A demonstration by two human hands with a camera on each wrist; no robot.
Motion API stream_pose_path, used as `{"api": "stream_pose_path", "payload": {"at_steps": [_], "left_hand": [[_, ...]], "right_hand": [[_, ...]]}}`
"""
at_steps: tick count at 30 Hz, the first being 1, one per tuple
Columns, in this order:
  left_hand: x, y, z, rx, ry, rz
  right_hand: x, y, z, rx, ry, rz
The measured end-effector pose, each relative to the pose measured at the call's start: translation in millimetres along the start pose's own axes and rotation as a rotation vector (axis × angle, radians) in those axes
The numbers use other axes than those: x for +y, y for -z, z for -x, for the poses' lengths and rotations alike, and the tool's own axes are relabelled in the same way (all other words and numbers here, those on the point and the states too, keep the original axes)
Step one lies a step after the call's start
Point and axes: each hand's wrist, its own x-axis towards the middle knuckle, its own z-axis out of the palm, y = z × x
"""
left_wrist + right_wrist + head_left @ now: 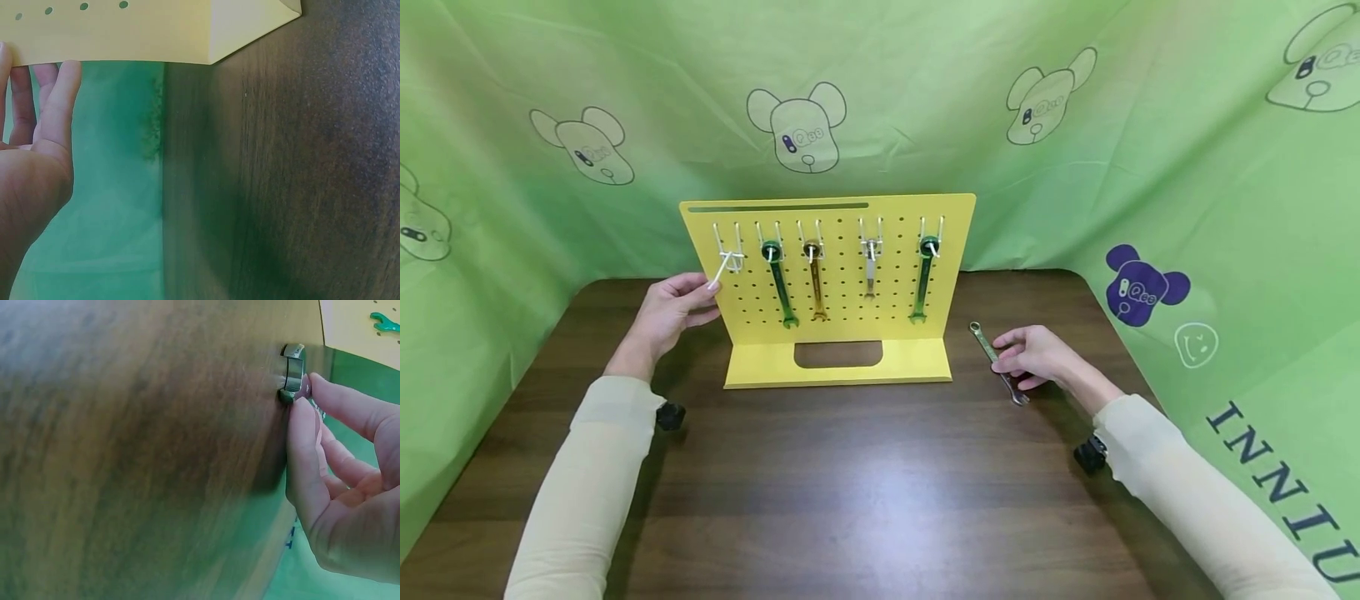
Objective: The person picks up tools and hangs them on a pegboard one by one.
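Note:
A yellow pegboard stand [760, 367] stands on the table. My left hand [658, 321] holds its left edge between thumb and fingers, just below a white hook [722, 268] that carries nothing. My right hand [1036, 357] pinches a silver combination wrench [982, 339] by the middle, to the right of the stand. The ring end points to the back left and the open end to the front right. In the right wrist view, the open jaw of this wrench [295, 372] shows beyond the fingertips, close over the table.
On the other hooks hang a green wrench [780, 287], a gold wrench [817, 287], a short silver wrench [870, 268] and another green wrench [922, 287]. A green printed curtain [910, 108] encloses the brown wooden table [790, 483] at the back and sides.

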Motion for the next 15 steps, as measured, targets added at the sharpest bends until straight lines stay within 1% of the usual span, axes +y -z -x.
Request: {"api": "stream_pose_path", "payload": {"at_steps": [5,9,11,15], "left_hand": [[1.6,-0.1,1.1,0.001,0.001,-0.009],[1.8,0.8,1.7,0.007,-0.001,-0.021],[1.5,1.1,1.5,0.006,0.0,-0.025],[0.7,1.1,0.6,0.004,0.004,-0.025]], "right_hand": [[-0.6,-3.5,-0.3,0.011,-0.006,-0.006],[-2.7,-5.0,-1.1,0.014,0.019,0.01],[-3.4,-4.1,-0.9,0.001,0.026,0.008],[-1.6,0.4,0.3,-0.054,0.03,-0.019]]}}
